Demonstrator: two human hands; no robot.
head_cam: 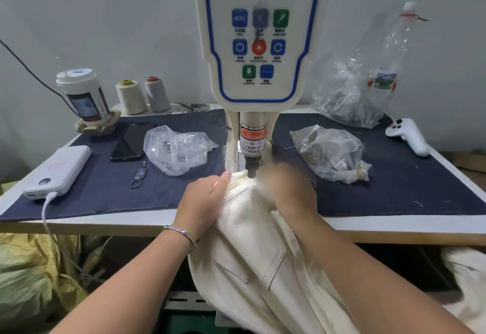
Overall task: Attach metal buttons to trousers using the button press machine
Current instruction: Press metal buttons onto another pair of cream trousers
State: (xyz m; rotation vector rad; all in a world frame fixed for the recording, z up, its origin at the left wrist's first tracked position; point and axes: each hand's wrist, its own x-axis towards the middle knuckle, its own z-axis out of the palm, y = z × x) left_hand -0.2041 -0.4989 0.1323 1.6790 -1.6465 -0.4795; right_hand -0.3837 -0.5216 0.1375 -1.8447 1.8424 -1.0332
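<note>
Head view: one button press machine (259, 44) stands at 12 o'clock. Its red sticker says "WARNING" and below it "CARE OF" and "FINGER". One blue key says "MENU". The number screen on top is dark.

One pair of cream trousers (252, 249) hangs over the table edge (105, 224) at 6 o'clock, and the waistband sits right under the dark press tip (251, 172).

There are two hands. The left hand (203, 202) pinches the waistband, with the thumb on top. The right hand (292, 191) is blurry and lies on the cloth just beside the tip; I cannot tell if it grips.

At 10 o'clock stand two thread cones (143, 95) and one cup (82, 97). At 9 o'clock lie one white power bank (59, 169) and one black phone (131, 140). I count three clear bags (176, 149). One bottle (389, 70) and one white controller (409, 136) sit at 2 o'clock.
</note>
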